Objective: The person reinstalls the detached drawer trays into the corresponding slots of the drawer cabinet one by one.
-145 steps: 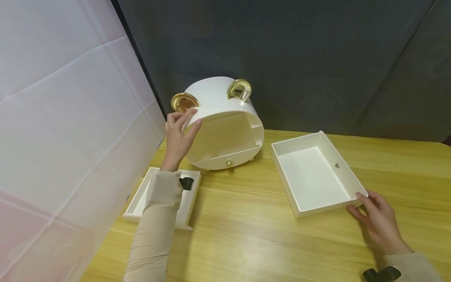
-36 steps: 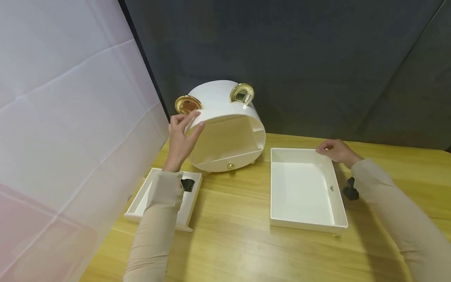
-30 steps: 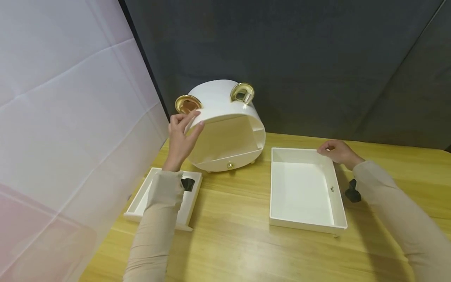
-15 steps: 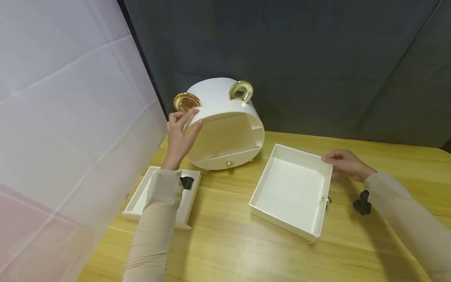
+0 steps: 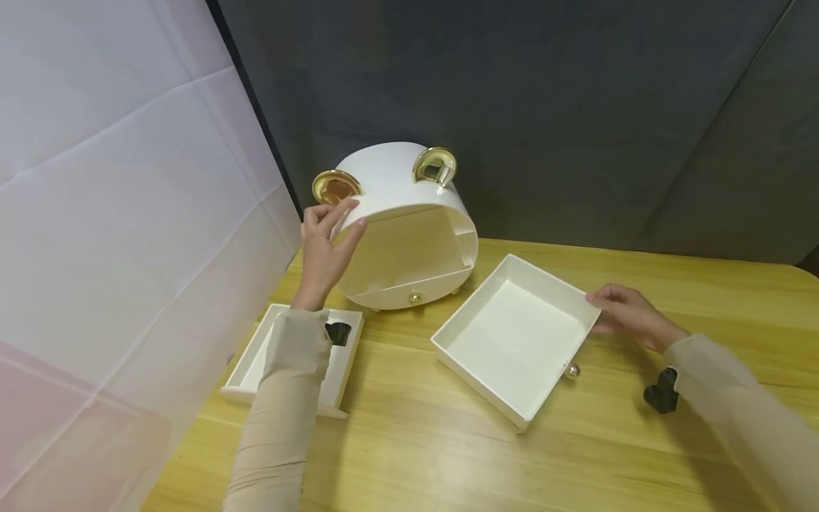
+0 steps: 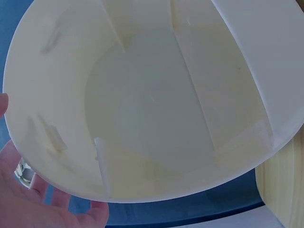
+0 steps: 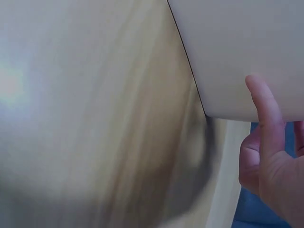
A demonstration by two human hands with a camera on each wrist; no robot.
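The left hand (image 5: 324,250) grips the rounded organizer's (image 5: 409,235) near rim to steady it, while the right hand (image 5: 623,316), fingers straight, pushes the loose drawer's (image 5: 512,340) far-right corner.

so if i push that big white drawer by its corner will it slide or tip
The drawer probably slides and pivots: it lies flat and shallow on the smooth wooden table. It looks rigid, empty, likely light. The right hand touches only one corner, so expect it to turn.
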